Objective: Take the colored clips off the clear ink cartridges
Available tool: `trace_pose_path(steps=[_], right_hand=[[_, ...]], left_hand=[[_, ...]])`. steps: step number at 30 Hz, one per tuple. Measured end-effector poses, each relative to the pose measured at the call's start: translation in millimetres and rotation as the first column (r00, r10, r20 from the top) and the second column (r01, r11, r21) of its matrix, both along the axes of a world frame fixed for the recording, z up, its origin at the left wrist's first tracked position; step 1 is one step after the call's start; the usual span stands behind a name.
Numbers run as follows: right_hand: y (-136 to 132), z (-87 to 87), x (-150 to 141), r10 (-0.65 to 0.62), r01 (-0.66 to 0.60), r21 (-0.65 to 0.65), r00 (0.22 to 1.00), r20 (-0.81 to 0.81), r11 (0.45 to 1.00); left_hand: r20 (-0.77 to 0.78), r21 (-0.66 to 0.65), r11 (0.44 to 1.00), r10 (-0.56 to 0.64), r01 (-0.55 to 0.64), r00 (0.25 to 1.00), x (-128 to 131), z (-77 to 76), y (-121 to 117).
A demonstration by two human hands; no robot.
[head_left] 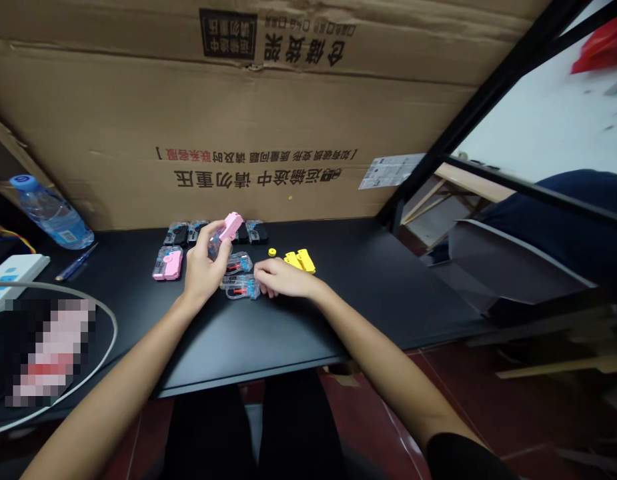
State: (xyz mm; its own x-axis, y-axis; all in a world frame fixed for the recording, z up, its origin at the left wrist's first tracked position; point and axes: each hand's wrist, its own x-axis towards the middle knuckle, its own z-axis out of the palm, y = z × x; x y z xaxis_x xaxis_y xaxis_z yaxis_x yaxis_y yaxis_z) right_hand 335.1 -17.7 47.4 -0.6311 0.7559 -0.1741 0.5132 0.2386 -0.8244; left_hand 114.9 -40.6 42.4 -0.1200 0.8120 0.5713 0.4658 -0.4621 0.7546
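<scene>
My left hand point(204, 267) is raised over the black tabletop, its fingers closed round a small clear plastic gadget with a pink cover point(231, 227). Beneath and right of it lie two clear plastic casings, an upper one point(239, 263) and a lower one point(242, 287), with blue and red parts inside. My right hand point(283, 277) rests at their right end, fingers curled down; whatever the fingertips hold is hidden. Just behind that hand are yellow covers point(301, 261) and a small yellow round piece point(272, 253). Another pink-covered gadget point(167, 264) lies left of my left hand.
Several clear gadgets with black covers point(257, 232) line the back, against a large cardboard sheet point(268, 113). At left are a water bottle point(55, 213), a pen point(77, 261), a white power strip point(18, 277) and a looping cable point(113, 320). A black frame post point(468, 107) rises at right.
</scene>
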Motion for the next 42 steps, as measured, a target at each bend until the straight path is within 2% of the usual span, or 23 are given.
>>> trace_pose_path(steps=[2,4,7,9,11,12,14,18,23,27,29,32,34,36,37,39,42], right_hand=[[4,-0.2,-8,-0.087,0.08,0.214,0.996,0.024,0.974],[10,-0.2,-7,-0.145,0.134,0.331,0.989,0.006,0.934],[17,-0.3,5,-0.2,0.253,0.356,0.963,-0.179,0.9],[22,-0.2,13,-0.265,0.376,0.32,0.902,-0.34,0.87],[26,-0.5,21,-0.312,0.459,0.323,0.855,-0.414,0.827],[27,-0.8,23,-0.32,0.471,0.353,0.855,-0.409,0.809],[28,-2.1,27,-0.3,0.426,0.444,0.896,-0.327,0.789],[23,-5.4,28,-0.218,0.194,0.634,0.975,-0.042,0.748],[14,-10.2,25,-0.145,-0.054,0.723,0.967,0.21,0.689],[14,-12.8,25,-0.139,-0.092,0.721,0.957,0.254,0.687],[15,-11.8,23,-0.156,-0.029,0.724,0.97,0.187,0.69],[13,-9.6,13,-0.223,0.232,0.658,0.97,-0.099,0.717],[9,-9.8,1,-0.252,0.383,0.477,0.914,-0.317,0.791],[4,-11.6,-11,-0.242,0.385,0.249,0.854,-0.46,0.889],[3,-13.0,-16,-0.235,0.361,0.169,0.832,-0.502,0.917],[0,-16.2,-24,-0.228,0.318,0.074,0.805,-0.548,0.945],[-1,-21.5,-28,-0.231,0.268,-0.021,0.786,-0.574,0.963]], left_hand=[[0.084,-0.04,0.999,-0.018,0.022,0.996,0,-1.0,1],[0.139,-0.066,0.997,-0.028,0.037,0.99,0,-2.0,3],[0.192,-0.09,0.994,-0.036,0.054,0.981,-1,-3.2,6],[0.22,-0.106,0.991,-0.054,0.079,0.974,-2,-3.5,7],[0.251,-0.129,0.983,-0.092,0.128,0.963,-2,-3.2,8],[0.268,-0.14,0.978,-0.111,0.153,0.957,-3,-3.0,9],[0.297,-0.152,0.971,-0.133,0.184,0.946,-3,-3.0,10],[0.387,-0.192,0.954,-0.141,0.229,0.911,-4,-6.4,14],[0.63,-0.269,0.904,-0.096,0.332,0.771,-3,-10.5,19],[0.705,-0.271,0.847,-0.148,0.456,0.694,-4,-4.7,18],[0.732,-0.275,0.814,-0.169,0.513,0.66,-4,-0.6,16],[0.763,-0.289,0.784,-0.159,0.55,0.627,-3,3.0,12],[0.762,-0.295,0.769,-0.168,0.566,0.625,-1,3.0,10],[0.746,-0.291,0.758,-0.202,0.583,0.634,2,1.5,9],[0.729,-0.291,0.751,-0.227,0.593,0.646,4,0.2,9],[0.668,-0.294,0.746,-0.288,0.598,0.686,7,-2.5,8],[0.527,-0.277,0.782,-0.363,0.559,0.769,12,-6.2,8]])
